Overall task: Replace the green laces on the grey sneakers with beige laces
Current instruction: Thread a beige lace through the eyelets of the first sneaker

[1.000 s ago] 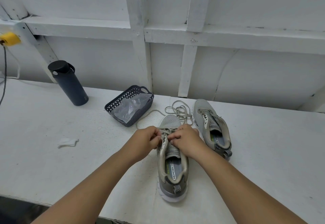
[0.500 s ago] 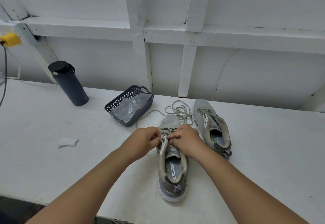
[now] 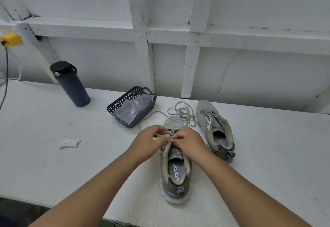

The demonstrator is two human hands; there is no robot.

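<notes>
Both grips are pinching: we see the left hand (image 3: 149, 142) and the right hand (image 3: 190, 142) meeting fingertip to fingertip over the near sneaker (image 3: 175, 169), each with fingers curled round the beige lace (image 3: 169, 131) at the eyelets. That sneaker stands at six o'clock on the white counter (image 3: 53, 137), toe pointing to twelve, heel toward us, tongue open behind the knuckles. We cannot tell exactly which eyelet the lace is going through; the fingers hide it.

At two o'clock from the hands lies the second sneaker (image 3: 215, 130), tilted, with no lace that we can make out. Between the two toes, at twelve o'clock, a loose tangle of lace (image 3: 182, 112) sprawls on the counter, one strand running off toward ten o'clock. Just beyond that strand sits a dark basket (image 3: 116, 106) with a clear plastic bag (image 3: 132, 110) inside. Farther out at ten o'clock stands a dark bottle (image 3: 70, 84), upright. At nine o'clock we spot a crumpled white scrap (image 3: 69, 143).
</notes>
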